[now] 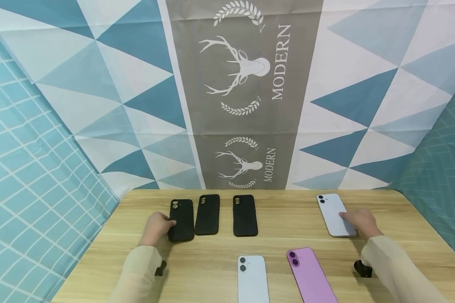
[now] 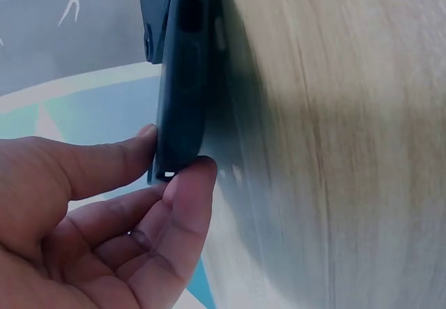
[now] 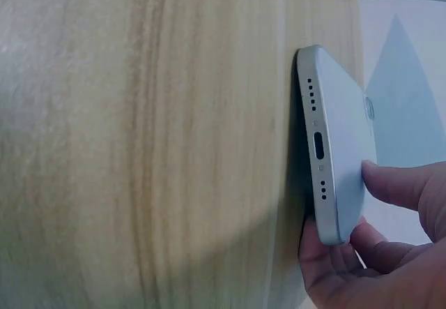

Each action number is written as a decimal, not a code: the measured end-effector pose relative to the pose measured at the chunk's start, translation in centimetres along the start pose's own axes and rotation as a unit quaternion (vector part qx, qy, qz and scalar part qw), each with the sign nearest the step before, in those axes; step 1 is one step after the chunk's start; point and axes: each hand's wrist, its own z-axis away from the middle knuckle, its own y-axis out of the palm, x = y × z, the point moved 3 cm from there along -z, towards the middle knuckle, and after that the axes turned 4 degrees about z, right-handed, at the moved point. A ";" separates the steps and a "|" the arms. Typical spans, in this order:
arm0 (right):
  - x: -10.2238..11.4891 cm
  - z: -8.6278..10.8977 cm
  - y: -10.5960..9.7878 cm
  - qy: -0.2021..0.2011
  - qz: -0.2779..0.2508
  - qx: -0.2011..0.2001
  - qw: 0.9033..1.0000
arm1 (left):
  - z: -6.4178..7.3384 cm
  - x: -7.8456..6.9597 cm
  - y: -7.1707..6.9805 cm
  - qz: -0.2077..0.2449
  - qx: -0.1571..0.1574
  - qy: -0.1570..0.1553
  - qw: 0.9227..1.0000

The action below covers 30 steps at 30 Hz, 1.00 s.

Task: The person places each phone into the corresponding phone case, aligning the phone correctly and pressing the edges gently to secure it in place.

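So the black case (image 1: 183, 225) the left hand (image 1: 157, 227) has is left of centre, low in the frame, long axis nearly up-down. Its thumb and fingers pinch the left edge, only that thickness apart. The pale phone (image 1: 333, 213) is well apart at lower right, camera end tipped leftward; the nearer right hand (image 1: 361, 223) pinches its right edge. Hard to say if either's fully off the table (image 1: 204, 269).

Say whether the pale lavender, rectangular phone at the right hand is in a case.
Out: the phone shows its bare pale edge and charging port.
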 end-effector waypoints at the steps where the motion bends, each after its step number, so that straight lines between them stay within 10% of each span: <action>1: 0.0 -0.1 0.0 0.005 -0.008 0.000 1.000 | 0.0 0.1 0.0 0.006 0.003 -0.005 1.000; 30: -0.9 -2.6 0.9 -0.007 -0.125 0.092 0.988 | 0.1 1.5 0.2 0.158 0.075 -0.033 0.984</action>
